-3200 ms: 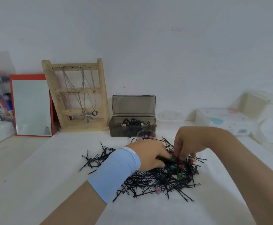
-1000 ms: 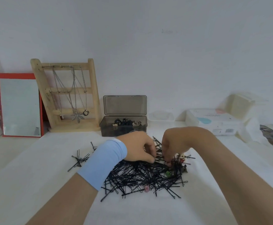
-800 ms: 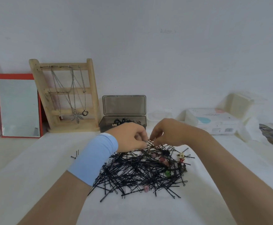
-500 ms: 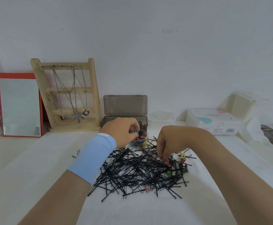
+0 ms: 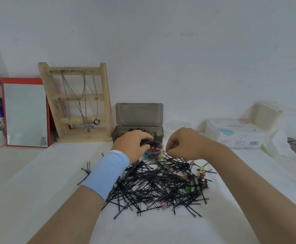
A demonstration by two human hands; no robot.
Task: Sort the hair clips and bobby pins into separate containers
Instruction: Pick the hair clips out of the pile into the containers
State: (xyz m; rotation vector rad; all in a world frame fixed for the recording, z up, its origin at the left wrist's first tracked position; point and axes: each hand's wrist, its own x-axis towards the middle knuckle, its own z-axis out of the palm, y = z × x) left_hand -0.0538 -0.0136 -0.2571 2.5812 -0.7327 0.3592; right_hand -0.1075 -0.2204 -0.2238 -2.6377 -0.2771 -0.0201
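At frame centre, our left hand (image 5: 131, 146) curls round the clear cup (image 5: 155, 157) of hair clips (image 5: 152, 150), while our right hand (image 5: 186, 145) hovers curled above the bobby pins (image 5: 154, 187), and we cannot tell whether it holds anything.

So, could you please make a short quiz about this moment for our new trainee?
1. True or false: the lid of the dark box is shut.
2. The left hand is: A) at the clear cup of coloured clips B) on the box's lid C) out of view.
3. Fill in: the green clip lies among the black ___.
Key: 1 false, it stands open; 2 A; 3 bobby pins.
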